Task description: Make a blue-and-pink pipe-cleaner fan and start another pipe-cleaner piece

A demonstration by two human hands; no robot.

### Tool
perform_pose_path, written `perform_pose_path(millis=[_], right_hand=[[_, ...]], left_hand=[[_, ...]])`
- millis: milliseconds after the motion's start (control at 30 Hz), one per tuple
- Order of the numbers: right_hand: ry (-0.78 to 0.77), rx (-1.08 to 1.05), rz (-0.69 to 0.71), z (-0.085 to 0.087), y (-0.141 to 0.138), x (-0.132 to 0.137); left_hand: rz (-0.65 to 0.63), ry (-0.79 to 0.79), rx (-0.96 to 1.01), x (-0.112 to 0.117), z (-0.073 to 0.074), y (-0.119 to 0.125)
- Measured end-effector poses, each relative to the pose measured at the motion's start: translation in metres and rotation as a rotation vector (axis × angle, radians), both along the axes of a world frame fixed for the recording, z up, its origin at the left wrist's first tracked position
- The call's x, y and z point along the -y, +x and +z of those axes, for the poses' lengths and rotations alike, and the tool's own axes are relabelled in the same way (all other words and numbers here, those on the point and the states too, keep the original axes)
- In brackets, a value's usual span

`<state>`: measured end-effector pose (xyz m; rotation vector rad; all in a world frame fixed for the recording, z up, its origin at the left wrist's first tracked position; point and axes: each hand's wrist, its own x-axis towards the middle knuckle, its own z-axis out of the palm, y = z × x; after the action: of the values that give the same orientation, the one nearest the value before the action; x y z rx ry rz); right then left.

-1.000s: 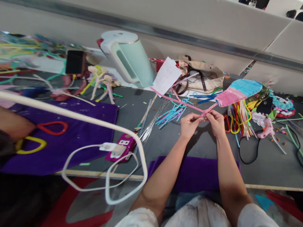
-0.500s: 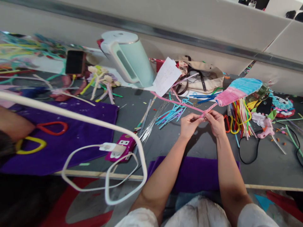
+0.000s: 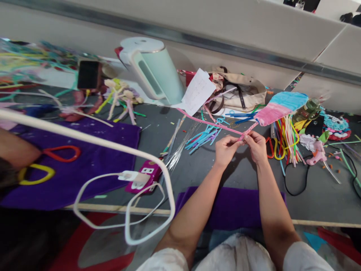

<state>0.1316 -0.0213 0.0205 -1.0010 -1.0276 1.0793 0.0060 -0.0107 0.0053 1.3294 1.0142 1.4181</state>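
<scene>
Over the grey table, my left hand and right hand pinch the pink stem; the strand beyond my left probably wants tension.

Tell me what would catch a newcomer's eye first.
Probably the pink-and-blue piece, right of centre, its pink stem held between the left hand and right hand. Next, the pale green kettle at the back, left of centre, then the magenta socket block below it in view.
</scene>
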Motion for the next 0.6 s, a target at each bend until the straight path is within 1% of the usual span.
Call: perform_pose_path(millis=[167,367,600], right_hand=[[0.006,-0.035,-0.041,-0.002,-0.005,-0.001],[-0.011,-0.027,-0.094,-0.003,-0.008,-0.002],[-0.007,-0.057,-0.166,-0.004,-0.013,-0.003]], left_hand=[[0.022,0.056,0.001,0.001,0.000,0.001],[0.057,0.056,-0.031,0.002,0.000,0.003],[0.072,0.111,-0.075,0.002,-0.001,0.005]])
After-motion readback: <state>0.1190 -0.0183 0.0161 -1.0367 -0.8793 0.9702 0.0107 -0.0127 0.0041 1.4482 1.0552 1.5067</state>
